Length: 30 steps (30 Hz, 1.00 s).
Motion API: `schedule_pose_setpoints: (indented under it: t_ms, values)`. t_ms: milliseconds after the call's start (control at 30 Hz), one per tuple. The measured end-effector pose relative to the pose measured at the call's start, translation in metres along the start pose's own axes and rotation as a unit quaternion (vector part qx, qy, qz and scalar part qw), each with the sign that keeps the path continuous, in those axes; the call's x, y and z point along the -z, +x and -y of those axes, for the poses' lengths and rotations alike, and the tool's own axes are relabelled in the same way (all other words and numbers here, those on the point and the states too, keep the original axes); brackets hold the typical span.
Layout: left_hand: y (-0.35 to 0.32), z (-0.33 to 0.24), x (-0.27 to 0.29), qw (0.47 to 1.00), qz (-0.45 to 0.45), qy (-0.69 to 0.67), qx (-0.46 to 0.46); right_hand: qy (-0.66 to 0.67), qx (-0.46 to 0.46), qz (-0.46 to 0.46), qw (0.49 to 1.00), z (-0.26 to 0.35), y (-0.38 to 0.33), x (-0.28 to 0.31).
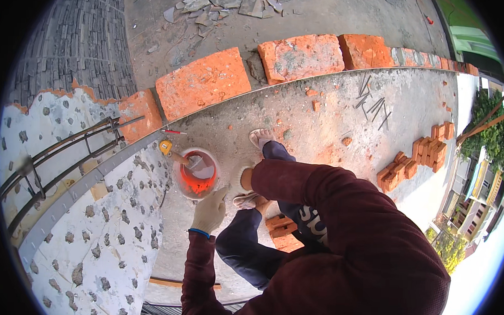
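My left hand (210, 211), in a pale work glove with a blue cuff, is just below a bucket (212, 158). Its fingers look stretched out, and nothing shows in them. My right hand (242, 177), also gloved, is right of the bucket; the forearm crosses over my knees and the fingers are mostly hidden. Inside the bucket is a bright orange-red surface with grey contents. A trowel (196, 163) leans there, its wooden handle over the left rim. Beside that handle lies a yellow tape measure (164, 147).
A row of orange bricks (203, 83) runs along a taut line ahead. Steel bars (70, 130) jut from the left by a pitted white wall (88, 235). Brick stacks (427, 150) stand right, more bricks (282, 233) by my legs. A red pen-like stick (173, 132) lies near the line.
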<state>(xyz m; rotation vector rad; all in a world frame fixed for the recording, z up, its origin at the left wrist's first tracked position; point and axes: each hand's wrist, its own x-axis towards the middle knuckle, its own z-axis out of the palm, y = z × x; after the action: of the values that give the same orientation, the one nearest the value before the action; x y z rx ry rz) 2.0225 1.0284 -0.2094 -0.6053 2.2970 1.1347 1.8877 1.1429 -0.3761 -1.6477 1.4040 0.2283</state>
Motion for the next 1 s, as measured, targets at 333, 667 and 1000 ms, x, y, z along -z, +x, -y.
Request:
schedule_pose_setpoints:
  t_ms: [333, 667, 1000]
  values:
    - [-0.127, -0.001, 0.027, 0.970, 0.193, 0.078, 0.125, 0.276, -0.224, -0.486, 0.799, 0.032, -0.318, 0.064]
    - [-0.049, -0.164, 0.145, 0.995, 0.079, 0.037, -0.039, 0.487, -0.500, -0.007, 0.716, 0.124, -0.518, -0.223]
    - [0.052, -0.209, 0.145, 0.980, 0.178, -0.040, 0.082, 0.548, -0.487, -0.436, 0.523, 0.051, -0.563, -0.102]
